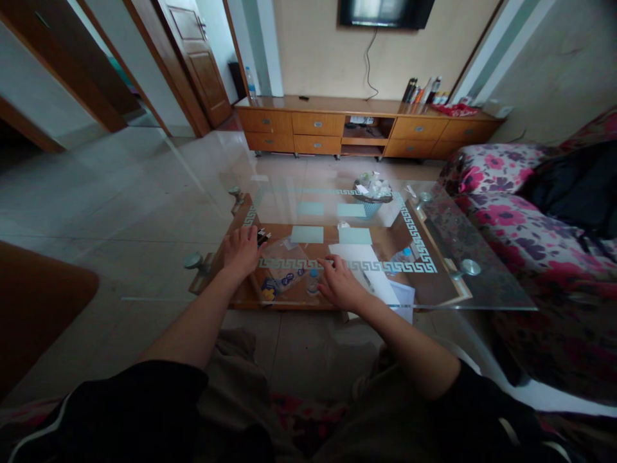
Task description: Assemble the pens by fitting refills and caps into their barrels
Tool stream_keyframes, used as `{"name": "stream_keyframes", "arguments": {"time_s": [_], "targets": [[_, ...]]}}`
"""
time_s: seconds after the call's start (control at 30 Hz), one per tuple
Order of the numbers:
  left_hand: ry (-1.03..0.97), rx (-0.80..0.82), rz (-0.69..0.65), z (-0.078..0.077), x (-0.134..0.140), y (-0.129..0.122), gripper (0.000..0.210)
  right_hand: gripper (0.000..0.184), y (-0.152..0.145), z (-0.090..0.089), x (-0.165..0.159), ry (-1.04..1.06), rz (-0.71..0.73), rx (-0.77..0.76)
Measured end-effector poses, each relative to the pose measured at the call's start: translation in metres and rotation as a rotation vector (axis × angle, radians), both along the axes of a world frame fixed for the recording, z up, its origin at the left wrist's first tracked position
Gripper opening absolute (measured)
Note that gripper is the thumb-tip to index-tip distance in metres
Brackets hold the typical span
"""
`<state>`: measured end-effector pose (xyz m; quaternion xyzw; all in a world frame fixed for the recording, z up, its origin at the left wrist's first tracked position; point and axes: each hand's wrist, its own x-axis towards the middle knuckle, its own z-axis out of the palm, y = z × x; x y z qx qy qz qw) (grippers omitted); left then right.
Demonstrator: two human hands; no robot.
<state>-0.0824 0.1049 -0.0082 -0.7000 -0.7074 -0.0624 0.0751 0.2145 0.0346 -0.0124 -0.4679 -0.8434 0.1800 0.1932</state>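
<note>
On the left part of the glass tabletop (289,254) is my left hand (242,249), fingers curled down against a cluster of small dark objects (263,238) with light tips. Their exact kind is too small to make out, and the hand hides part of them. My right hand (341,280) hovers at or rests on the glass near the front edge, its fingers apart and pointing left, with nothing visible in them. Beneath the glass, close to that hand, are a bottle with a blue cap (313,281) and white paper (378,283) with a pen on it.
A basket (372,196) of crumpled light items is at the table's far side. Another blue-capped bottle (405,254) is under the glass. To the right stands a floral sofa (511,212); a wooden TV cabinet (318,122) lines the wall.
</note>
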Motion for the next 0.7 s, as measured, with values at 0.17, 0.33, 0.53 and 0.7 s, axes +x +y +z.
{"name": "stream_keyframes", "arguments": {"time_s": [0.17,0.33,0.53,0.7], "targets": [[-0.014,-0.285,-0.204,0.023,0.05,-0.026,0.035,0.051,0.007,0.005,0.012,0.299,0.029,-0.213],[-0.038,-0.333,-0.313,0.024,0.081,-0.05,0.029,0.043,0.012,-0.003,0.017,0.516,-0.076,-0.498],[-0.236,-0.318,-0.528,0.009,0.094,-0.054,0.031,0.03,0.015,-0.009,0.005,0.687,-0.059,-0.598],[-0.208,-0.25,-0.572,-0.002,0.1,-0.053,0.035,0.024,0.032,-0.015,0.009,0.776,-0.146,-0.624]]}}
